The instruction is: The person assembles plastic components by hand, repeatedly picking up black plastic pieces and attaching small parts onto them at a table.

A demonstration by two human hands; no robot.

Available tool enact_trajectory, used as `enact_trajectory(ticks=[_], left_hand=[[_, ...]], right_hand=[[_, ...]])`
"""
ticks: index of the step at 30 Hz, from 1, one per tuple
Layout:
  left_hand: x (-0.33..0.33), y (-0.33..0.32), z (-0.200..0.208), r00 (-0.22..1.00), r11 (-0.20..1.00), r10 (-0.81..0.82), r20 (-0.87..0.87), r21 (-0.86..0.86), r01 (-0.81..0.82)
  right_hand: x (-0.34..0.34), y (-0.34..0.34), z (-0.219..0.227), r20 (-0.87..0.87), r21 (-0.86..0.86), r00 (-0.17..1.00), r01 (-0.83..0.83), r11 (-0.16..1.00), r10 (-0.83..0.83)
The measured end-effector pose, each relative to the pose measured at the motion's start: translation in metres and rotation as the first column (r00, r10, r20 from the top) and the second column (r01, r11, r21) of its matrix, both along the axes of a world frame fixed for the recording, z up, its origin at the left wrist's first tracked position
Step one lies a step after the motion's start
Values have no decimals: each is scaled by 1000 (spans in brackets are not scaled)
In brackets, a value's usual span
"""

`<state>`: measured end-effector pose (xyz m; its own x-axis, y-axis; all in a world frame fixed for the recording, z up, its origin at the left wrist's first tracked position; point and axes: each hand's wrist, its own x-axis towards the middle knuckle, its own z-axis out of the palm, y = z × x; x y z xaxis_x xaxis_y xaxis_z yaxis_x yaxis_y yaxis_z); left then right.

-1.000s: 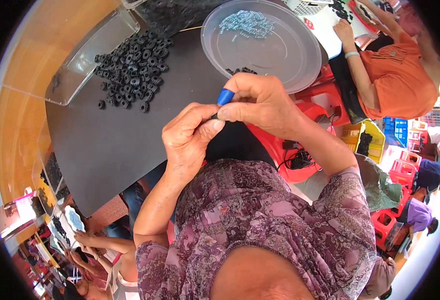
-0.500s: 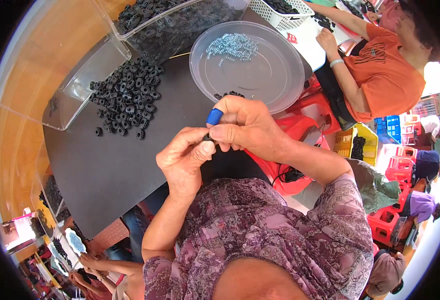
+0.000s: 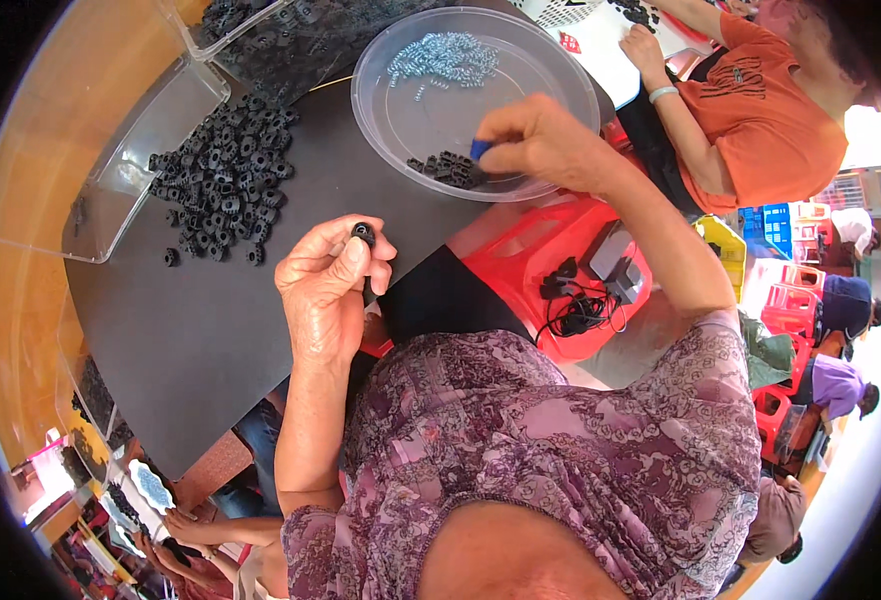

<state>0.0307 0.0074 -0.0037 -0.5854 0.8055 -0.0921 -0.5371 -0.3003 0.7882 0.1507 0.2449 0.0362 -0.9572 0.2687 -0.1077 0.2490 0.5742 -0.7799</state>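
Note:
In my left hand (image 3: pixel 325 275), a small rounded black plastic part (image 3: pixel 363 233) is pinched between thumb and fingers, its round opening facing up. That hand hovers above the table's near edge. My right hand (image 3: pixel 548 145), with a blue band around one finger, is over the near right side of a clear round plastic tub (image 3: pixel 368 130). It is blurred, and its fingertips are partly hidden beside a small heap of little black pieces (image 3: pixel 445 170) in the tub. Thin pale-blue coil springs (image 3: pixel 447 60) lie in a pile at the tub's far side.
A heap of black plastic parts (image 3: pixel 225 180) covers the dark table (image 3: pixel 200 340) at the left, beside a tipped clear bin (image 3: pixel 150 170). A red stool (image 3: pixel 505 255) with a black cable (image 3: pixel 580 310) stands at the right. A co-worker in orange (image 3: pixel 750 120) sits beyond.
My hands were together at the black part; now they are apart. The left has drawn back left with the part, and the right has moved up and right over the tub.

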Motion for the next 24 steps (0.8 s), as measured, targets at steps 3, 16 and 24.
enact_trajectory(ticks=[3,16,24], left_hand=[[1,-1,0,1000,1000,-2,-10,-12,1],[2,-1,-4,997,1000,2,-71,-16,-4],[3,-2,-5,997,1000,14,-80,-4,-14]], right_hand=[[-7,-8,-3,-61,69,998,4,998,0],[-12,-7,3,-153,-38,985,73,997,-78],[-17,-4,-5,-167,137,984,89,987,-65]])
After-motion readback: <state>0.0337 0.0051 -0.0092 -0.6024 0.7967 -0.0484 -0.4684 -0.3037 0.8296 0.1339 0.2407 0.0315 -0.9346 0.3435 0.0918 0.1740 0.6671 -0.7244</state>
